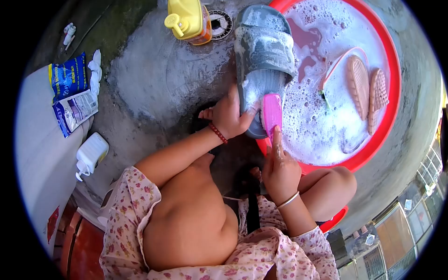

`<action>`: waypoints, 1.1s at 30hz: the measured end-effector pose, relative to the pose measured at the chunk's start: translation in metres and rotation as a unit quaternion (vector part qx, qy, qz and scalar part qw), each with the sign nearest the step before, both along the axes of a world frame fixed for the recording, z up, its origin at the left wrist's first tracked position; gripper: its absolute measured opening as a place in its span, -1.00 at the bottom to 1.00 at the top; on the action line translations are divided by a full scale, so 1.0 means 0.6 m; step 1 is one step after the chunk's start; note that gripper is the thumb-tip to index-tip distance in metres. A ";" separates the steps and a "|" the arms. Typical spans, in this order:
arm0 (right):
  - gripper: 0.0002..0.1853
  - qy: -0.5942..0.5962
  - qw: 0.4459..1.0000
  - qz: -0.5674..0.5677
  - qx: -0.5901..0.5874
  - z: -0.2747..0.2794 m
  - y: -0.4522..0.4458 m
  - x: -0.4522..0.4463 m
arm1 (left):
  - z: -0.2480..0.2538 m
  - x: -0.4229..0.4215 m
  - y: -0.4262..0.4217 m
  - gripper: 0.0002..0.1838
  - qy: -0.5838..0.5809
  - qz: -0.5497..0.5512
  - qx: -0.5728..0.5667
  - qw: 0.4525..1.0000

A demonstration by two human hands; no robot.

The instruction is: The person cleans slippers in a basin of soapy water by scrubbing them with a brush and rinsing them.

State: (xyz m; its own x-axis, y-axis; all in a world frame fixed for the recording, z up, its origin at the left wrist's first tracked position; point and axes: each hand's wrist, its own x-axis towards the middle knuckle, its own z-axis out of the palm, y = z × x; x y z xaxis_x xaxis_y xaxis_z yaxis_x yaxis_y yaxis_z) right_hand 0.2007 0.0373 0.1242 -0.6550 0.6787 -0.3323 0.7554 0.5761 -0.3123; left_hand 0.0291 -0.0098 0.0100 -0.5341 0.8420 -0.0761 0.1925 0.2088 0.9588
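Note:
My left hand (231, 114) grips the near left edge of a grey slide sandal (266, 51), which is wet and streaked with suds. In my right hand (281, 170) is a pink scrub brush (272, 111), its head lying against the sandal's footbed close to my left thumb. My right index finger stretches along the brush handle; the bristles are mostly hidden underneath. The sandal is held over the left rim of a red basin (393, 100) filled with foamy water (308, 135). Pinkish-brown sandals (358, 88) float sole-up in the foam on the right.
A yellow jug (189, 21) stands beside a round drain cover (220, 24) at the top. On the left lie a blue packet (70, 77), a white and blue pouch (77, 111) and a white pump bottle (92, 151). The concrete floor (154, 70) is wet.

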 end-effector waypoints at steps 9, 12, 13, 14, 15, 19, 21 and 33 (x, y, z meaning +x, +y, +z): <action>-0.39 0.035 0.997 -0.009 0.066 -0.041 0.064 -0.081 | 0.010 0.003 0.006 -0.48 0.012 0.010 -0.017 1.000; -0.36 0.006 1.000 0.008 -0.029 0.019 -0.011 0.034 | -0.005 0.006 -0.003 -0.50 0.038 0.001 -0.001 0.999; -0.37 -0.028 0.998 0.007 -0.060 0.039 -0.021 0.039 | -0.006 0.008 -0.008 -0.51 0.027 0.005 -0.015 1.000; -0.38 -0.029 0.998 0.016 -0.054 0.039 -0.022 0.032 | -0.007 0.009 -0.011 -0.51 0.015 0.005 -0.027 1.000; -0.38 -0.030 0.998 0.023 -0.045 0.035 -0.018 0.020 | -0.008 0.010 -0.009 -0.52 0.005 0.003 -0.036 0.999; -0.43 0.041 0.999 0.006 0.017 -0.038 0.064 -0.086 | -0.013 0.010 -0.008 -0.51 -0.009 0.027 -0.019 0.999; -0.52 0.086 0.996 -0.019 0.022 -0.055 0.112 -0.141 | 0.000 0.008 -0.008 -0.53 -0.043 0.016 -0.091 0.995; -0.43 0.022 0.999 0.041 -0.024 0.046 0.031 0.034 | 0.058 -0.064 0.041 -0.68 -0.226 0.043 -0.175 0.957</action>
